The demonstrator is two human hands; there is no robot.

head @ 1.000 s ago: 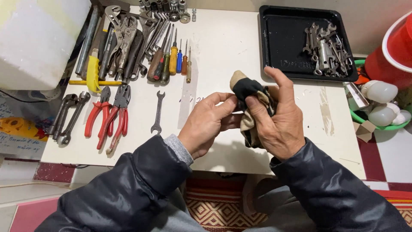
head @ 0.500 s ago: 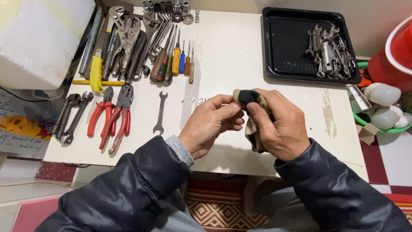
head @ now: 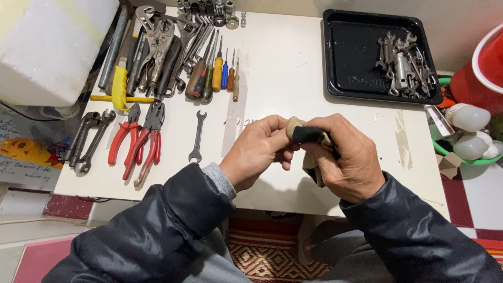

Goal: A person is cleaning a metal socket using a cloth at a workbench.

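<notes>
1. Both hands are up over the near edge of the white table [head: 293,68], pretty much touching each other. The right hand [head: 348,160] is curled tight around a rag [head: 310,137], thumb pressed over the top of it
2. The left hand [head: 257,152] is closed narrow too, fingertips pinching at the end of the same rag. Can't tell if there's something small wrapped inside, the cloth and fingers hide it
3. The rag itself looks tan/beige with a dark, nearly black patch right on top where the thumbs meet, and a bit of it hangs out below the right palm. It's held in the air, not lying on the table
4. Just past the left hand a small open-ended spanner [head: 197,137] lies flat on its own, and further left there are two red-handled pliers [head: 137,140] side by side
5. Further back a row of screwdrivers [head: 217,71] with yellow, blue and wooden handles, next to a pile of wrenches and locking pliers [head: 157,47]
6. Far right a black tray [head: 351,57] holds a heap of small spanners [head: 406,65]
7. Off the right edge a green basket [head: 445,149] with white bulbs [head: 469,118], and a small torn cardboard packet [head: 448,166] beside it
8. Left edge: a big white foam block [head: 47,47], with a yellow printed package [head: 23,149] below it
</notes>
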